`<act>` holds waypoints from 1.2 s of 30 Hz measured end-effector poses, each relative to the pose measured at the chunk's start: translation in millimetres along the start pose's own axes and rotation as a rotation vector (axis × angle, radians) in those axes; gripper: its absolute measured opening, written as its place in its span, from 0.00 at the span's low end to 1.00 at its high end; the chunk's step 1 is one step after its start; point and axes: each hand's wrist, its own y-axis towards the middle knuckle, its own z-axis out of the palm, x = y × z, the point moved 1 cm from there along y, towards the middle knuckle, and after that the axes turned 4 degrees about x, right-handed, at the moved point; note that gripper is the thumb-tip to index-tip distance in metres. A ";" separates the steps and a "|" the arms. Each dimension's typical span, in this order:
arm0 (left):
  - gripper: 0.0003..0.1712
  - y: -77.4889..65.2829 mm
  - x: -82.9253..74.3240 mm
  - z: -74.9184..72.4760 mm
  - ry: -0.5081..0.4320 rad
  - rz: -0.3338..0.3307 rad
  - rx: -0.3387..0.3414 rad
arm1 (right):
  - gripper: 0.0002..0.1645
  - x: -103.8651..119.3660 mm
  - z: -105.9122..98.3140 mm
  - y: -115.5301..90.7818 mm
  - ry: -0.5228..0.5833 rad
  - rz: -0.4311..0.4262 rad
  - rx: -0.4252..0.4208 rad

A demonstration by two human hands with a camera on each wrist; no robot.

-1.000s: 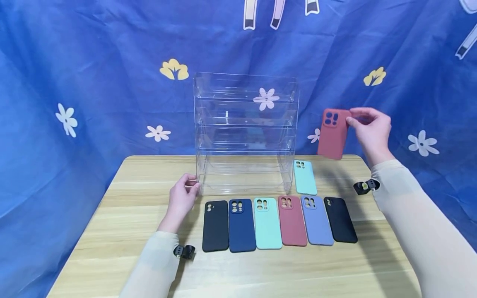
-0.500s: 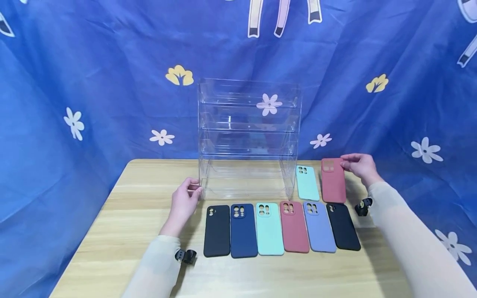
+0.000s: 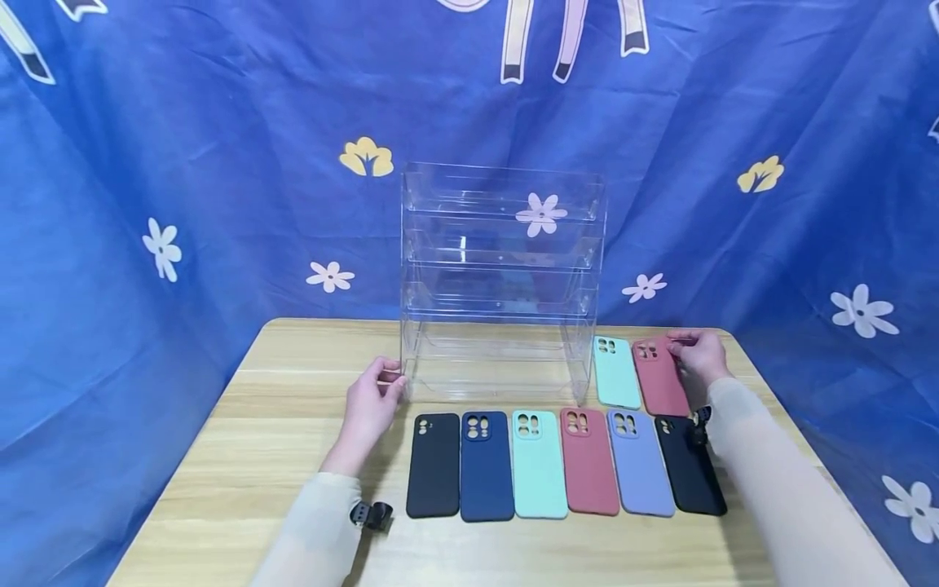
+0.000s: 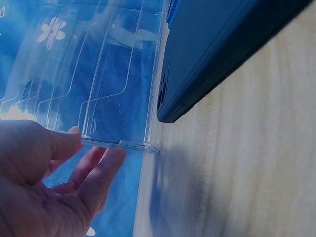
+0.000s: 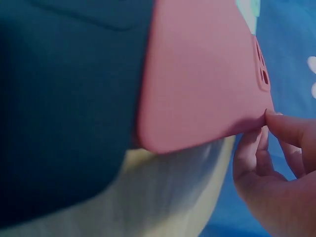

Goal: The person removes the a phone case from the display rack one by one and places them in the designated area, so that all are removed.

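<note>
My right hand pinches the upper right corner of a dusty-red phone case at the table's back right. In the right wrist view the thumb and fingers hold that case by its edge. A mint phone case lies just left of it. Beside a clear tiered display rack, my left hand rests its fingertips on the lower left side. The left wrist view shows relaxed fingers against the clear side panel.
A front row holds black, navy, mint, red, lavender and another black phone case, partly under my right wrist. Blue patterned cloth hangs behind the wooden table.
My right hand has lowered the dusty-red case from the air beside the rack to the tabletop, right of the mint one. My left hand has stayed at the rack. The head view has shifted slightly.
</note>
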 end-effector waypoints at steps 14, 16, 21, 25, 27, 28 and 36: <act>0.13 -0.3 2.8 -1.6 0.017 0.030 -0.020 | 0.15 -13.5 12.7 11.1 -0.224 -0.095 -0.082; 0.12 0.9 3.1 -2.0 0.028 0.033 -0.027 | 0.14 -10.3 14.9 9.9 -0.285 -0.136 -0.116; 0.12 2.2 2.1 -2.4 0.047 0.040 -0.038 | 0.19 3.8 22.3 -6.2 -0.330 -0.165 -0.137; 0.13 1.4 0.3 -3.7 0.044 0.044 -0.047 | 0.23 21.0 29.7 -27.3 -0.359 -0.193 -0.105; 0.13 1.8 -1.3 -5.9 0.041 0.049 -0.052 | 0.24 31.7 33.7 -39.5 -0.369 -0.233 -0.092; 0.13 1.9 -2.0 -7.2 0.041 0.051 -0.052 | 0.25 37.2 35.7 -46.6 -0.366 -0.256 -0.093; 0.20 -4.3 -11.3 -17.4 0.082 0.039 -0.021 | 0.22 76.2 57.0 -113.0 -0.325 -0.483 -0.229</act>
